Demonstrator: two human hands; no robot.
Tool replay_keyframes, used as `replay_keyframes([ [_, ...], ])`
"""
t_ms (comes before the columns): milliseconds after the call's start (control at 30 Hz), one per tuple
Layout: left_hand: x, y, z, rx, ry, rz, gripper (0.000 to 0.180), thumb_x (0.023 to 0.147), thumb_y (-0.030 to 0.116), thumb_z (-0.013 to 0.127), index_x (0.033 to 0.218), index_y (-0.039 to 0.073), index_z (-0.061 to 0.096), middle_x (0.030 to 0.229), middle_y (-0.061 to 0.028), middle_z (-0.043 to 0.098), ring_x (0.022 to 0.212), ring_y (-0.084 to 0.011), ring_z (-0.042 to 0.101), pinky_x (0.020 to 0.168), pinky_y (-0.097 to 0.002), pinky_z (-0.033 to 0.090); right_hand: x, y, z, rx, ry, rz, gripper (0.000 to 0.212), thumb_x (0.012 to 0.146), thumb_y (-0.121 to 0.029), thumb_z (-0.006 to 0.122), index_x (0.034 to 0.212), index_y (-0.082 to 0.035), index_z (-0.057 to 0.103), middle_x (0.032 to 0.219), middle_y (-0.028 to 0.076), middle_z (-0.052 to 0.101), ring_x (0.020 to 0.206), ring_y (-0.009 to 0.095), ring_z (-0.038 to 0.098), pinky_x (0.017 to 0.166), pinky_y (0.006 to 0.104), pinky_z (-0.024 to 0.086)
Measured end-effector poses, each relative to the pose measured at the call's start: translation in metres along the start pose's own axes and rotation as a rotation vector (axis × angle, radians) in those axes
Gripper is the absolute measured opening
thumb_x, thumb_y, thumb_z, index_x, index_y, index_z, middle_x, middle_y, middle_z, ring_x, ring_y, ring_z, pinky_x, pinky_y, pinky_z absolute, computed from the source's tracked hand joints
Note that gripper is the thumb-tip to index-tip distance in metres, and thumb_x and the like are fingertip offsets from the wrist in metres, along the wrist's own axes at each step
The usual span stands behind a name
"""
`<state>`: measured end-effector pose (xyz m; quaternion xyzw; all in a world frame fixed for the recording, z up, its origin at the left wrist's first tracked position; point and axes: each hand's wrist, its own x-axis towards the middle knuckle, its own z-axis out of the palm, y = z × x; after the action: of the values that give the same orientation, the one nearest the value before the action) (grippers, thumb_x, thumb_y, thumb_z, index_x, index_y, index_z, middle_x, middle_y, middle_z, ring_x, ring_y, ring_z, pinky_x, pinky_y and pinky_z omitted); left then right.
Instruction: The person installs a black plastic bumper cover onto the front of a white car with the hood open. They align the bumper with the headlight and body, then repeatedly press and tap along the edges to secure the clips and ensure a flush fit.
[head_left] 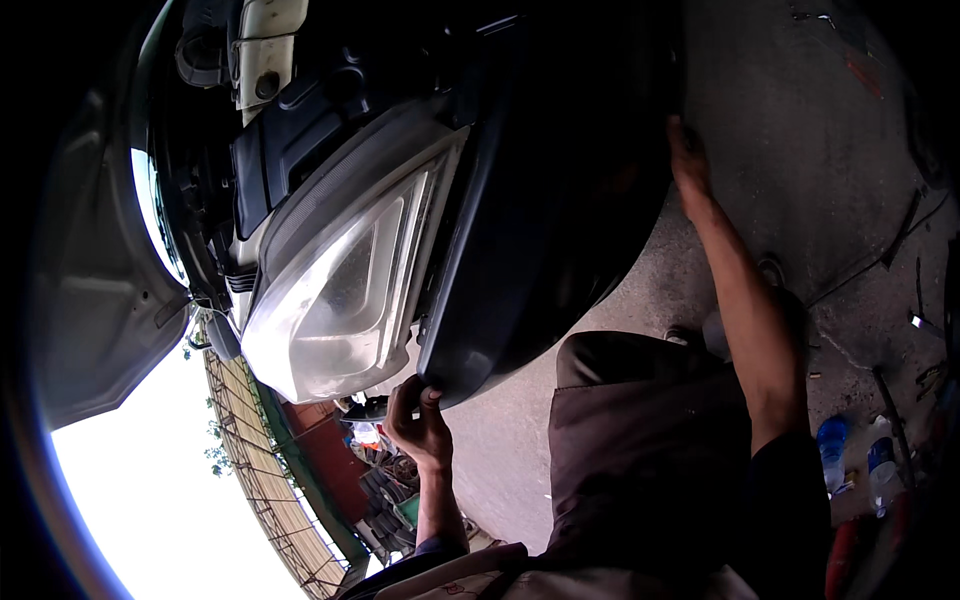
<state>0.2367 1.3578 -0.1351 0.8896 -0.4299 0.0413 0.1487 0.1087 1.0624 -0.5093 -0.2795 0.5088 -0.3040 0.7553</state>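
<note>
A dark car bumper fills the upper middle of the head view, running beside a clear headlight. At the bumper's pointed near end, my left hand is closed on the corner, thumb against the dark surface and fingers curled beside it. My right hand reaches up along the bumper's far right edge and holds it there; its fingertips are partly lost in shadow. A narrow gap shows between the bumper's edge and the headlight.
A raised hood stands at the left, above engine-bay parts. Plastic bottles and loose tools lie on the concrete floor at the right. Beyond my left hand are piled tyres and a fence-like structure.
</note>
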Motion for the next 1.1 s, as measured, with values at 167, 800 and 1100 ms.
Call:
replay_keyframes([
  [167, 0.001, -0.006, 0.01, 0.133, 0.13, 0.095, 0.034, 0.087, 0.03, 0.072, 0.087, -0.005, 0.068, 0.077, -0.0138, 0.066, 0.07, -0.028, 0.06, 0.068, -0.0353, 0.045, 0.032, 0.006, 0.004, 0.179, 0.026, 0.113, 0.094, 0.093, -0.076, 0.034, 0.155, -0.005, 0.027, 0.16, 0.016, 0.027, 0.146, 0.031, 0.028, 0.118, 0.04, 0.026],
  [800, 0.009, -0.013, 0.016, 0.238, 0.554, 0.514, 0.02, 0.081, 0.014, 0.075, 0.077, -0.004, 0.068, 0.065, -0.011, 0.063, 0.056, -0.0227, 0.056, 0.058, -0.0303, 0.04, 0.036, 0.001, 0.06, 0.553, 0.154, -0.003, 0.07, 0.099, -0.054, 0.045, 0.134, 0.006, 0.052, 0.13, 0.016, 0.06, 0.115, 0.029, 0.06, 0.097, 0.038, 0.05],
  [1100, 0.015, -0.02, 0.023, 0.219, 0.537, 0.539, 0.017, 0.078, 0.013, 0.078, 0.078, -0.001, 0.068, 0.066, -0.0093, 0.064, 0.057, -0.0221, 0.057, 0.059, -0.0301, 0.04, 0.039, 0.005, 0.06, 0.441, 0.117, -0.07, 0.059, 0.103, -0.047, 0.038, 0.132, 0.003, 0.053, 0.126, 0.013, 0.062, 0.113, 0.027, 0.062, 0.095, 0.0388, 0.052],
])
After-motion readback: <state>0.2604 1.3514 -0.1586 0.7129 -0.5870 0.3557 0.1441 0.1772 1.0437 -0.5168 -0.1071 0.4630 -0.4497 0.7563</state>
